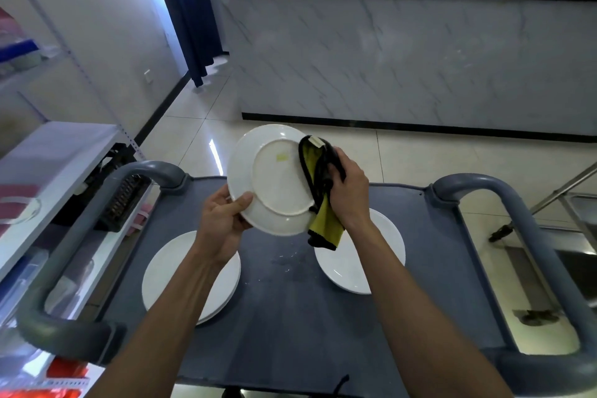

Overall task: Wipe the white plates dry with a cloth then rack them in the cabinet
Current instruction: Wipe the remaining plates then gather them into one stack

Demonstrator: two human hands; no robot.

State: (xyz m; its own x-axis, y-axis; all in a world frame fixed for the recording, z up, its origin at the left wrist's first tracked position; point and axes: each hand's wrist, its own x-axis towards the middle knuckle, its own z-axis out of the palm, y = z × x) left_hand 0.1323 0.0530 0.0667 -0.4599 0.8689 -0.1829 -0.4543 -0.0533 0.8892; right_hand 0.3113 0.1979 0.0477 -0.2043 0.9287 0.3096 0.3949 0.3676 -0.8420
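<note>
Held plate: a white plate point(274, 178) is raised above the cart, tilted, underside toward the camera; its foot ring is visible, with a small yellowish mark inside the ring at about 1 o'clock from the plate's centre.
Left hand: the left hand point(223, 213) grips the held plate at its 7 o'clock rim, thumb on the near face, fingers curled behind.
Right hand: the right hand point(347, 191) is closed around a bunched cloth point(318, 184) and presses it against the held plate's 3 o'clock edge.
Cloth: yellow-green with a black border; a pale tag shows at its top end; its lower end hangs below the plate rim toward 5 o'clock.
Left stack: a stack of white plates point(171, 271) rests on the cart at 7 o'clock from the held plate, partly covered by the left forearm; at least two rims show.
Right plate: another white plate point(355, 271) lies on the cart at 5 o'clock from the held plate, partly covered by the right forearm and the cloth.
Cart: a dark grey cart point(290, 317) with a flat top and looped grey handles on both sides; small pale specks lie between the resting plates.
Surroundings: white shelving point(58, 155) at 9 o'clock; a marble-pattern counter point(403, 58) at 12 o'clock; a blue curtain point(184, 10) at 11 o'clock.
Cabinet: cannot be identified in this view.
</note>
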